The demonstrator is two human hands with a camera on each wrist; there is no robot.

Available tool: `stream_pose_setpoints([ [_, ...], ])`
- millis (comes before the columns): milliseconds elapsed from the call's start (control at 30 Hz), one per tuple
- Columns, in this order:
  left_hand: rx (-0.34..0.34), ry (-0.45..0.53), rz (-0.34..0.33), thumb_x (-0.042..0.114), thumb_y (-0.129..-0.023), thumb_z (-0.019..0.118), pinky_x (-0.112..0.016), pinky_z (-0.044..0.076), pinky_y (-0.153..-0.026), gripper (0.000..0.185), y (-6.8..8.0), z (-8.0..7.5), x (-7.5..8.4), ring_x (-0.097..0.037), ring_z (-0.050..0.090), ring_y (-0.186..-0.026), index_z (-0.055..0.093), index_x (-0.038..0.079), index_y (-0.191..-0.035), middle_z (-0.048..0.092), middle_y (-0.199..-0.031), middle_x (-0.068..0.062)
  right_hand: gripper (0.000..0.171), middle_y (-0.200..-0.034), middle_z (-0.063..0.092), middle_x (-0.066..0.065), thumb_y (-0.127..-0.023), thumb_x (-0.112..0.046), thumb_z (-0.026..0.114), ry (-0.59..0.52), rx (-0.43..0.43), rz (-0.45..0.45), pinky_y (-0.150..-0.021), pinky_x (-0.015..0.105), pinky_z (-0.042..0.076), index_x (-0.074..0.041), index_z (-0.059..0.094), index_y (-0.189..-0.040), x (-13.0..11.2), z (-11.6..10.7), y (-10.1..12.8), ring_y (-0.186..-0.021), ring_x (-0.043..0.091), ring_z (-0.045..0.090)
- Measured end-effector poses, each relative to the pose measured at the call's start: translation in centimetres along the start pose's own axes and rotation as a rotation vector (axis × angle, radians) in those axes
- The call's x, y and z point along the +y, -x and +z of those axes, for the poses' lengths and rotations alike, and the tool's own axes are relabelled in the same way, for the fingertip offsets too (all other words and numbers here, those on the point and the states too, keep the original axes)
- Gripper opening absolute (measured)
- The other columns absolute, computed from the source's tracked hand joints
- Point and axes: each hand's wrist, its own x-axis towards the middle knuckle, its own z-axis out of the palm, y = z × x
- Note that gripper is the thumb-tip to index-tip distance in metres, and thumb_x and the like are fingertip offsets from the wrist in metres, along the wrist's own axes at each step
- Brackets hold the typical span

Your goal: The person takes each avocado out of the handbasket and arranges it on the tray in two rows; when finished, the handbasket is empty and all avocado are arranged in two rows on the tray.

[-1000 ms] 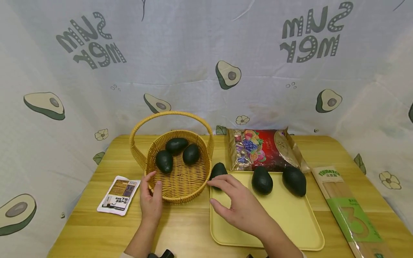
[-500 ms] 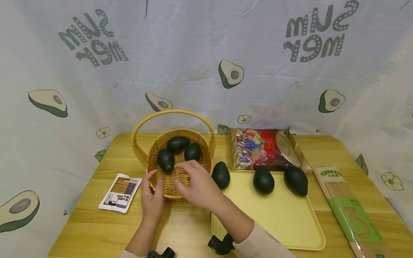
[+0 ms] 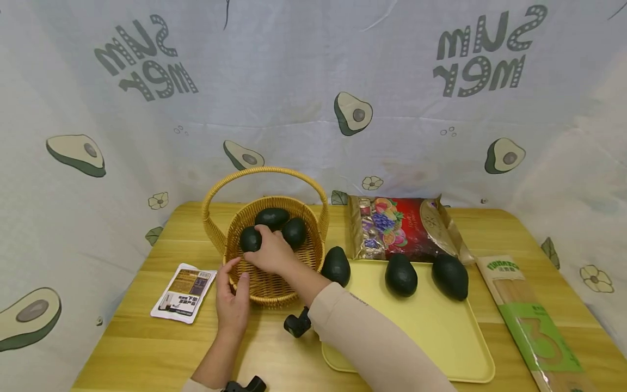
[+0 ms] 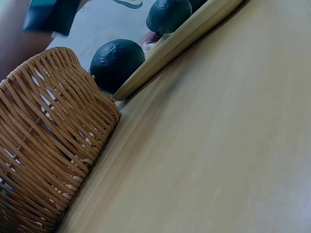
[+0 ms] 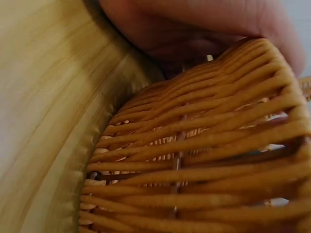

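Reaching into the basket (image 3: 274, 272) with the right hand (image 3: 270, 251), fingers curling over the nearest avocado (image 3: 250, 238) at the basket's left side and seeming to be closing on it, though not showing the underside of the grip. Steadying the basket with the left hand (image 3: 232, 305), thumb and fingers lying relaxed against the near-left wall, pressing rather than clamping, palm resting on the counter (image 3: 147, 337).

Sitting with that avocado in the basket: two more avocados (image 3: 271, 218), touching each other toward the back. Lying outside it: another avocado (image 3: 336, 265) at the tray's (image 3: 441, 348) near-left corner, just beside the basket, and two more further right along the tray's far edge.

Judging the fruit: looking dark and pebbly, so likely gripping well rather than slipping; probably moderately heavy and firm, yet bruising under hard fingertip pressure. Best taking around the widest part of the body, cupping from above with the fingers spread, not pinching at the narrow end. Expecting the round shape to be rolling against its neighbours when disturbed.

Judging the basket: light, woven, somewhat springy, liable to be sliding on the smooth counter, hence worth bracing at the wall or taking by the arched handle (image 3: 266, 173).
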Motion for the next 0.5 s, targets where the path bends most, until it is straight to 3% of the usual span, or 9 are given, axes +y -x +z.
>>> stream_pose_setpoints([
  [200, 0.010, -0.016, 0.010, 0.003, -0.091, 0.053, -0.034, 0.020, -0.104, 0.033, -0.2, -0.1, -2.2, -0.025, 0.029, -0.131, 0.052, 0.009, -0.123, 0.044, -0.132, -0.010, 0.073, -0.130, 0.045, 0.015, -0.079, -0.043, 0.068, 0.054, 0.037, -0.032, -0.083, 0.044, 0.046, -0.026, 0.034, -0.142, -0.2, 1.3, -1.4, -0.110, 0.032, 0.051],
  [500, 0.015, -0.011, 0.020, -0.001, -0.090, 0.052, -0.033, 0.017, -0.106, 0.033, -0.1, 0.0, -1.8, -0.025, 0.027, -0.132, 0.052, 0.004, -0.122, 0.046, -0.127, -0.008, 0.066, -0.127, 0.048, 0.010, -0.081, -0.040, 0.068, 0.053, 0.061, -0.096, -0.084, 0.041, 0.046, -0.029, 0.039, -0.139, 1.3, 2.2, -2.1, -0.106, 0.027, 0.055],
])
